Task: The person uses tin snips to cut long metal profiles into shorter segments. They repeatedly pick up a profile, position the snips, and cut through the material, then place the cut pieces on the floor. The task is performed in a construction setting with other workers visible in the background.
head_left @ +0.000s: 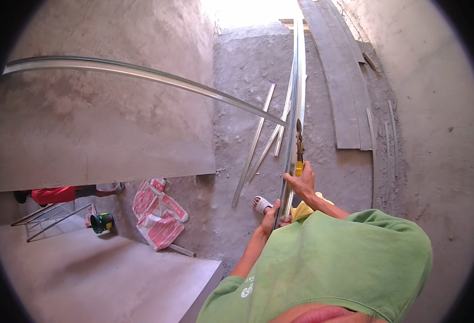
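Note:
A long shiny metal channel (297, 81) runs from the bright far end of the floor back to my body. My left hand (271, 216) is closed around its near end, close to my waist. Farther up, my right hand (303, 183) holds tin snips (300, 145) by their yellow handles, with the thumb reaching to the channel. The snips' dark blades point away from me, alongside the channel; whether they touch it I cannot tell. Another metal channel (156, 79) slants in from the left, its end meeting or crossing behind the first one.
Several loose metal strips (254, 145) lie on the rough floor beyond my sandalled foot. Long grey boards (339, 81) lie along the right wall. At left are red-and-white bags (161, 218), a dark green bucket (103, 222), a metal frame (54, 218) and a person in red (56, 195).

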Tool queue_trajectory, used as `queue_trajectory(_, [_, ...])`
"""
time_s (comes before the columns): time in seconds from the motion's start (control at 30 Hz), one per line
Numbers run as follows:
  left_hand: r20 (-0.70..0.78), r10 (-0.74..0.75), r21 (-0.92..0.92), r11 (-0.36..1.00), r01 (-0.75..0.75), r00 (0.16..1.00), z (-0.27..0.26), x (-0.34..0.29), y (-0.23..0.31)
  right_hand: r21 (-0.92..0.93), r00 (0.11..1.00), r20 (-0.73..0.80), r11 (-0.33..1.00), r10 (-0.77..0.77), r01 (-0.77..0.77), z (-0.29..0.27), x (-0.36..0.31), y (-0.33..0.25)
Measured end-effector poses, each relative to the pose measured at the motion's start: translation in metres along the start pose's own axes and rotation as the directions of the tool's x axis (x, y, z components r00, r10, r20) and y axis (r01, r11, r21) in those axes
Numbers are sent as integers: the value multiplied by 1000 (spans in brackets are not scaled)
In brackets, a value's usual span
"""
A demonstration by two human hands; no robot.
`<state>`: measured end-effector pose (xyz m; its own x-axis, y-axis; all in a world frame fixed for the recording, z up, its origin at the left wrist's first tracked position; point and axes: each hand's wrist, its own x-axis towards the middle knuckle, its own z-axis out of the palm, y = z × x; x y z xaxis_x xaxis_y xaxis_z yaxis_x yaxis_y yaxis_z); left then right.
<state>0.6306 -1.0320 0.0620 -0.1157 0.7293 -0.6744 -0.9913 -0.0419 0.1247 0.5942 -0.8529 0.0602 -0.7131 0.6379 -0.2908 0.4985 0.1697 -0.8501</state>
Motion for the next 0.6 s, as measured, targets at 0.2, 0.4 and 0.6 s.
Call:
queue_trajectory(0.2, [15, -8, 214, 977, 5, 1000, -9, 9, -2, -1, 999, 17, 1000, -31, 31, -3, 0, -9])
queue_trajectory(0.4, [94, -24, 189, 982, 6, 995, -20, 15, -4, -147, 995, 73, 986, -63, 73, -8, 4, -10])
queue_trajectory(0.6, [0, -6, 93, 996, 6, 1000, -19, 16, -1, -234, 984, 161, 965, -79, 116, -7, 14, -6])
